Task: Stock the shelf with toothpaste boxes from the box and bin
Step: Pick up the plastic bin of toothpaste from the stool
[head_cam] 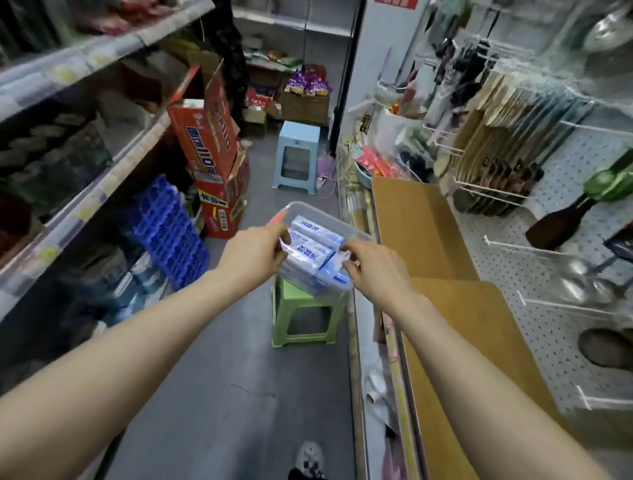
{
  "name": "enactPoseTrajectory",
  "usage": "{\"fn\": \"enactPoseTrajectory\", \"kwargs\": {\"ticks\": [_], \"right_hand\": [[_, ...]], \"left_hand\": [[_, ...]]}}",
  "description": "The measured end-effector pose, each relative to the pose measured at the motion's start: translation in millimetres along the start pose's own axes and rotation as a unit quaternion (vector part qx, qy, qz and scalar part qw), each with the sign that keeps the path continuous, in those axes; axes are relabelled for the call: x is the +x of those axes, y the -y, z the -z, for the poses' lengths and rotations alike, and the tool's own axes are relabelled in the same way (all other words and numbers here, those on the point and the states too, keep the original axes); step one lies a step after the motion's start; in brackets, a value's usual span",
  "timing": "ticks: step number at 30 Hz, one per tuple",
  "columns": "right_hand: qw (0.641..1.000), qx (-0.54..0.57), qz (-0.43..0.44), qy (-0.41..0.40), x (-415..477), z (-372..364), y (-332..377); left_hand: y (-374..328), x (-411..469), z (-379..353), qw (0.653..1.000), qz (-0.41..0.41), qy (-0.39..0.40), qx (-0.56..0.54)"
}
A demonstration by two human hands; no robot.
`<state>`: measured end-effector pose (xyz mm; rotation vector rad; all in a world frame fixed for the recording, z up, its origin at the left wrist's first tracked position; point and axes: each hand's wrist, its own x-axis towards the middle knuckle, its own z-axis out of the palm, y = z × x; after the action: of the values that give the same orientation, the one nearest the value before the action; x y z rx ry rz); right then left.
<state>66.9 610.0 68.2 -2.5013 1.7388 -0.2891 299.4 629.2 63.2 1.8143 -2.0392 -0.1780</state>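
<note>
Pinching toothpaste boxes (308, 257), left hand (254, 250) grips their 9 o'clock end. Right hand (374, 271) grips the 3 o'clock end, at the bin (298, 207).

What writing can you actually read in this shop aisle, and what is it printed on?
"冷酸灵", seen upside down: white-and-blue toothpaste boxes in the clear plastic bin.
"110": upper red cardboard carton.
Too blurred to read: lower red cardboard carton, yellow shelf price tags, red sign at the top.
</note>
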Motion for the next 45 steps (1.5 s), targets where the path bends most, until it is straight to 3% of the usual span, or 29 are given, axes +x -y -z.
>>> {"fn": "enactPoseTrajectory", "kwargs": {"ticks": [6,16,27,37,41,45], "right_hand": [[0.999,-0.006,0.017,0.032,117.0,-22.1,-61.4],[0.993,0.008,-0.001,0.118,264.0,-96.7,-104.6],[0.983,0.034,-0.031,0.180,376.1,-191.0,-137.1],[0.965,-0.017,-0.047,0.257,449.0,-293.2,-195.6],[0.949,-0.025,-0.033,0.313,446.8,-319.5,-210.0],[0.953,-0.033,-0.006,0.301,445.2,-323.1,-213.1]], "left_hand": [[20.2,87.1,-51.2,0.998,0.055,0.007,-0.003],[99.3,221.5,-125.2,0.987,0.142,0.066,-0.020],[167.1,267.3,-213.2,0.960,0.220,0.174,-0.002],[163.6,260.7,-314.1,0.877,0.407,0.247,-0.066],[151.9,257.0,-340.2,0.840,0.488,0.216,-0.099],[143.2,254.6,-347.9,0.799,0.559,0.146,-0.164]]}}
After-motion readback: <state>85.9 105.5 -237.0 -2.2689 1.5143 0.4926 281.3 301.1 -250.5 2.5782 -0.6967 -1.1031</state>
